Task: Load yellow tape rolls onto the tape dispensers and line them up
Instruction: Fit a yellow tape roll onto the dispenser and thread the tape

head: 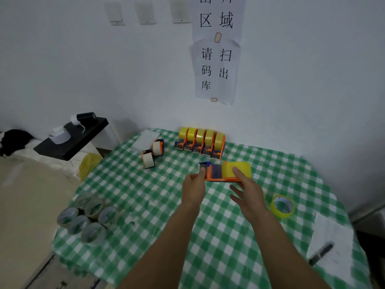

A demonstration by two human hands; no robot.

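Head view: L hand (194,184) pinches the blade end of the orange dispenser (218,177). Its thumb is on top and the other fingers curl under, mostly out of sight, so it's clamped there, prob. to steady the body. R hand (249,192) is spread, fingers straight & apart. One fingertip presses the yellow roll (242,166) that sits on the dispenser, w/o gripping it. My guess is it's seating the roll or smoothing tape toward the blade.

The dispenser lies lengthwise L–R at mid tabletop (229,247), near the row (201,142) of five loaded units. These stand side by side & touching at the wall edge, and judging by the task this one goes there next. A spare roll (283,206), also yellow, lies flat just R of the R wrist, handy for another load. The white-roll pair (153,154) of dispensers stands apart, L of the row, maybe due for a swap. Clear rolls (87,220) cluster at the near L edge.

Hard to tell:
- Whether the dispenser rests on the cloth or is lifted.
- Whether the tape end reaches the blade, b/c the L thumb covers that spot.
- The hub, which is hidden by the roll.
- Clear rolls and the pen (321,252) on paper at far R, both blurred.
- Wall sign (216,65), cut off at top.
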